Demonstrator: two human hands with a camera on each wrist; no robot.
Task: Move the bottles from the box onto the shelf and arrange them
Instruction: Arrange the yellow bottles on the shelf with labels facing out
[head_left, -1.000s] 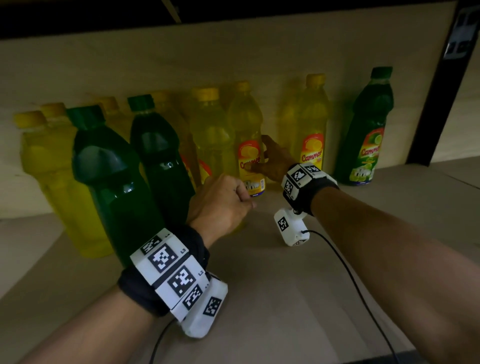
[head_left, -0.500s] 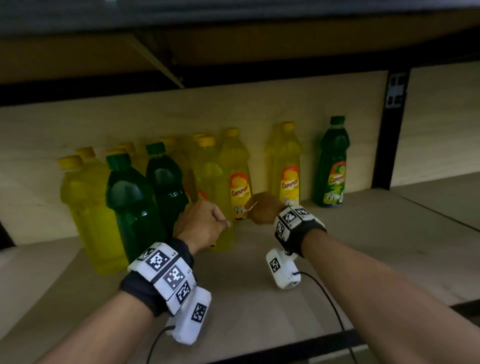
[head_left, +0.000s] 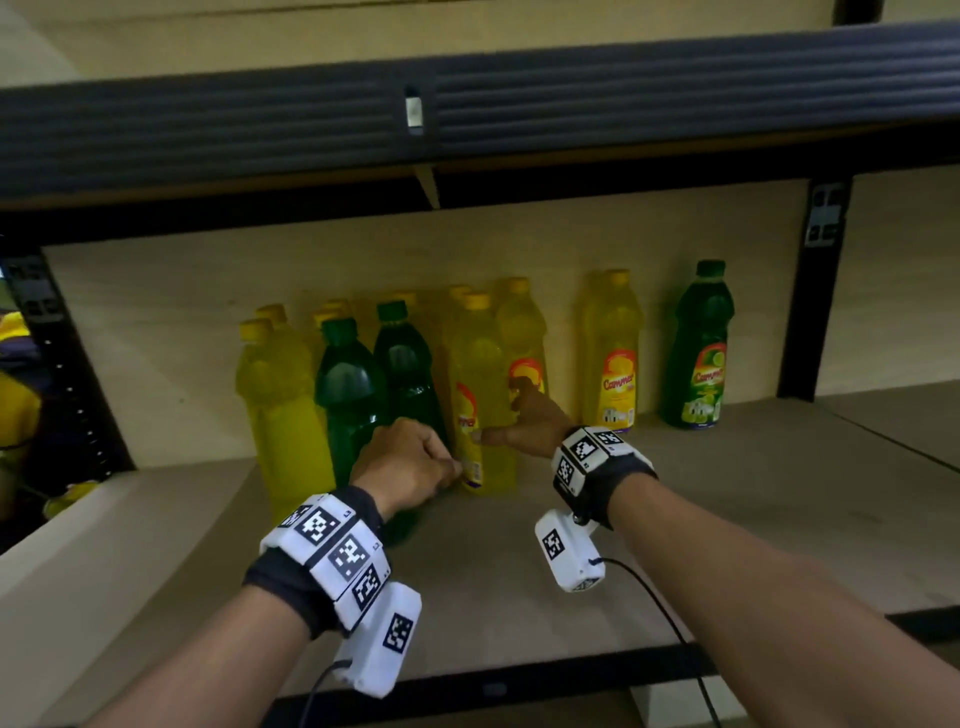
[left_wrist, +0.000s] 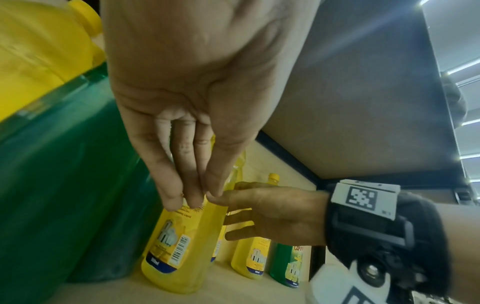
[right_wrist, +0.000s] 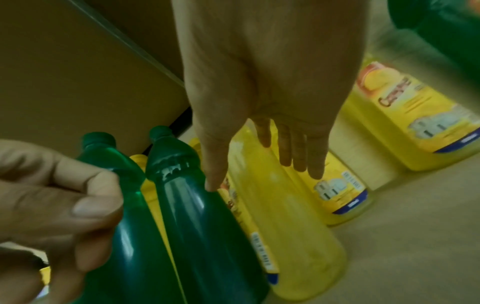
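Both grips meet at the front yellow bottle (head_left: 480, 410), which stands upright on the shelf (head_left: 727, 519). Left hand (head_left: 408, 465) touches its label with loosely curled fingertips (left_wrist: 192, 197); right hand (head_left: 535, 421) has its thumb on the bottle's near side and straight fingers (right_wrist: 298, 152) spread round behind. Two green bottles (head_left: 353, 395) stand just left of it, more yellow ones behind. Well to its right stands a lone green bottle (head_left: 701, 353).
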